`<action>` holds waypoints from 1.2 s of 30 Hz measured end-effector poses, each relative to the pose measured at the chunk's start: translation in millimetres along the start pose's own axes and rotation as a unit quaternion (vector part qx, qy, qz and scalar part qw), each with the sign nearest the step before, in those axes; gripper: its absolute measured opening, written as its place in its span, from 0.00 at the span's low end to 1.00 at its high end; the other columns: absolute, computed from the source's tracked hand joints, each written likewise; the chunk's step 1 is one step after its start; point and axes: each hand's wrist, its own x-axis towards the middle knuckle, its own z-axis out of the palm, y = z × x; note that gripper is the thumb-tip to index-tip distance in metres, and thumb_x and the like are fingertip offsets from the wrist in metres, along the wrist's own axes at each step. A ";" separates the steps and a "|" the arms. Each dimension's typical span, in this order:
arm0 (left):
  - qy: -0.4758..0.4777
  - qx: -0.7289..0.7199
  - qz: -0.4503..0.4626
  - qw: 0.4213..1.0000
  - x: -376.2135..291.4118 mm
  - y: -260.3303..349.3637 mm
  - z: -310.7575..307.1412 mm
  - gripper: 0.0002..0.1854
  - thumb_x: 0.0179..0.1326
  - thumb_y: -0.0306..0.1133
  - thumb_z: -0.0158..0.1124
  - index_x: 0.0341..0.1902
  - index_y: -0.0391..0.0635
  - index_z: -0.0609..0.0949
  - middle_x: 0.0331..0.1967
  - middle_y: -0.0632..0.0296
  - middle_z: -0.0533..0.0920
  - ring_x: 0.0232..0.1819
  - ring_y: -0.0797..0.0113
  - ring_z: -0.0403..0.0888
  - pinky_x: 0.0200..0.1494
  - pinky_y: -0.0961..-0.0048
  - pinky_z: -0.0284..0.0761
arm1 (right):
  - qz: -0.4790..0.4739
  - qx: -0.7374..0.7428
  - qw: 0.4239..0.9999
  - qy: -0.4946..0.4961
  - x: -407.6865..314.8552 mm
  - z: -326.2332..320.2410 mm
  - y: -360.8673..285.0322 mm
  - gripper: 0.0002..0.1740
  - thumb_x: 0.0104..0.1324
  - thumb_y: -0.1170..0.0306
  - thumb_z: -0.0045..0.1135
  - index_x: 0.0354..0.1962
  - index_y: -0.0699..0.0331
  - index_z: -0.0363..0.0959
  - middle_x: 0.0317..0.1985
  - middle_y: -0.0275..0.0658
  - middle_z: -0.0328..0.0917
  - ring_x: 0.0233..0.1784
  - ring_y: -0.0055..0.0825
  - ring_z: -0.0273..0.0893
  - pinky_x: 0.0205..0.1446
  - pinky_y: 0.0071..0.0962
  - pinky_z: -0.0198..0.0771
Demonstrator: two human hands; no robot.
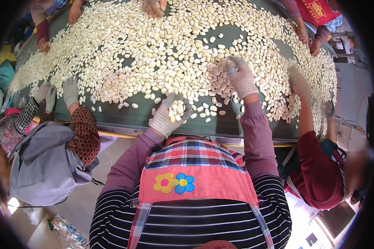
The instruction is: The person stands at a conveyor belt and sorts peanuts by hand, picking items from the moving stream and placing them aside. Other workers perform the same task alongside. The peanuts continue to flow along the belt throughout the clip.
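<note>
Large white beans (162,62) lie spread over a dark green belt-like surface (124,113). My left hand (168,116), in a striped knit glove with grey fingertips, is cupped palm up near the front edge. A small heap of beans (176,110) rests in its palm, with the fingers curled around it. Farther forward and to the right, my right hand (241,76), gloved the same way, reaches palm down into the beans. Its fingertips touch the layer; whether a bean is pinched there cannot be made out. Pinkish light tints the beans beside it.
Co-workers' gloved hands work at the left (71,91) and right (299,82). Across the belt are more hands (74,14) and a person in a red apron (318,11). A metal edge with a yellow strip (124,132) runs along my side.
</note>
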 end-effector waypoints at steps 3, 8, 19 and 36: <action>-0.036 -0.056 -0.014 0.998 -12.1 16.2 -6.3 0.14 0.71 0.45 0.60 0.42 0.45 0.80 0.40 0.58 0.82 0.45 0.60 0.81 0.48 0.63 0.82 | 0.055 -0.218 0.966 0.130 24.4 -0.1 28.3 0.21 0.64 0.60 0.60 0.53 0.59 0.78 0.58 0.50 0.76 0.60 0.50 0.74 0.65 0.42 0.70; -0.087 -0.115 -0.010 0.990 -22.5 35.4 -26.4 0.15 0.71 0.44 0.59 0.41 0.44 0.80 0.40 0.55 0.82 0.47 0.59 0.81 0.49 0.61 0.83 | -0.177 -0.196 0.960 0.089 -9.9 57.3 -5.1 0.23 0.57 0.57 0.64 0.48 0.57 0.81 0.52 0.47 0.75 0.58 0.47 0.69 0.64 0.46 0.64; -0.033 -0.090 -0.001 0.995 -32.5 65.0 -41.1 0.14 0.73 0.44 0.56 0.41 0.45 0.80 0.41 0.58 0.82 0.45 0.62 0.81 0.48 0.66 0.82 | -0.210 -0.197 0.953 -0.092 -74.8 51.8 -26.5 0.17 0.51 0.65 0.69 0.41 0.55 0.80 0.53 0.45 0.75 0.62 0.45 0.68 0.67 0.50 0.64; 0.026 -0.017 0.017 0.999 -46.5 103.8 -52.2 0.17 0.72 0.48 0.57 0.40 0.47 0.80 0.38 0.59 0.82 0.39 0.63 0.81 0.41 0.67 0.81 | -0.038 -0.307 0.931 -0.192 93.5 118.5 -83.3 0.16 0.63 0.71 0.59 0.49 0.61 0.80 0.42 0.52 0.83 0.48 0.50 0.81 0.51 0.41 0.77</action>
